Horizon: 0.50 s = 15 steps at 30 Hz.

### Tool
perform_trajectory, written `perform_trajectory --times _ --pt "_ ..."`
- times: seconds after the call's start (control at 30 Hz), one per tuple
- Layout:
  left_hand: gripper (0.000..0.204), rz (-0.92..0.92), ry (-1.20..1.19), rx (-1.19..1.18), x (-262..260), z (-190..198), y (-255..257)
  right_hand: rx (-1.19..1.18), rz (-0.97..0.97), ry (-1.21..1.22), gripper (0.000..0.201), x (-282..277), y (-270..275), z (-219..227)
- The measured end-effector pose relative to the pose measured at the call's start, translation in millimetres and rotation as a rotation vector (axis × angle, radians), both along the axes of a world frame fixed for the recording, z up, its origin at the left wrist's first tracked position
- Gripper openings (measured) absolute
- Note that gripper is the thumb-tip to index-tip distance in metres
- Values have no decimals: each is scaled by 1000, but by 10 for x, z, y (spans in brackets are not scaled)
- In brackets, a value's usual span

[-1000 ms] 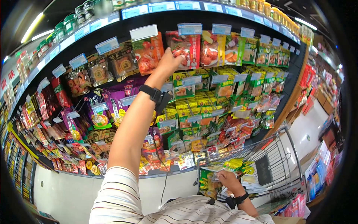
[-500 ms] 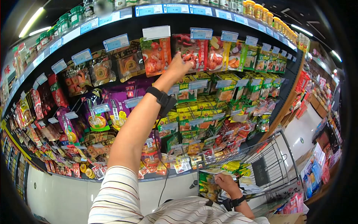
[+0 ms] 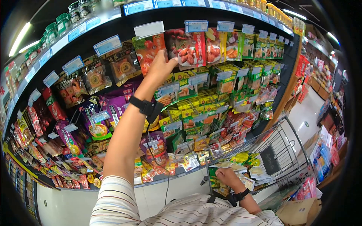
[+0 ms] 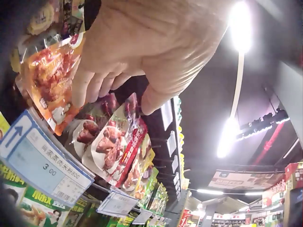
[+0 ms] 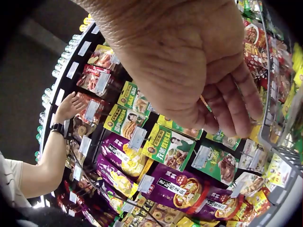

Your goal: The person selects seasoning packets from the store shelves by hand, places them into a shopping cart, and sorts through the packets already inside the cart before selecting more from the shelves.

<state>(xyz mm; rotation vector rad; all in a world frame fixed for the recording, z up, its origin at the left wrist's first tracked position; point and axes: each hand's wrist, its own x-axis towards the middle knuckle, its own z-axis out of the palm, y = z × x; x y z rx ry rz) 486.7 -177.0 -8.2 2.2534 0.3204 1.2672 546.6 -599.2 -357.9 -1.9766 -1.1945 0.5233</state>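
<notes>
An orange packet [image 3: 147, 49] hangs on the rack [image 3: 169, 16] near a price tag [image 4: 45, 161] marked "3.00", the left hand [image 3: 160, 68] at its edge with thumb spread wide, contact unconfirmed, while the right hand [image 3: 229, 178], fingers loosely bent, is at a cart [image 3: 269, 160] containing yellow packets [image 3: 241, 158].

An orange, rectangular plastic food packet [image 3: 147, 47] with a green upper corner hangs at about 11 o'clock in the head view, tilted slightly, its printed front facing out; the left hand [image 3: 160, 67] covers its lower right edge, and contact cannot be told. Close beside it at 3 o'clock, a dark-red, rectangular plastic packet [image 3: 186, 48] hangs with reddish meat on a white plate and a bright-red strip on its front. Toward 4 o'clock, yellow-and-green plastic packets [image 3: 243, 158] lie heaped in the grey wire cart [image 3: 269, 160], near the right hand [image 3: 229, 179].
</notes>
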Motion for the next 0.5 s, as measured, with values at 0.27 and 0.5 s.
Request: perform_trajectory --times 0.27,0.5 --pt "61 372 -172 283 -628 38 -72 -13 21 36 22 -56 138 156" --pt "68 373 -75 -56 -764 -6 240 -66 39 23 20 -62 220 119"
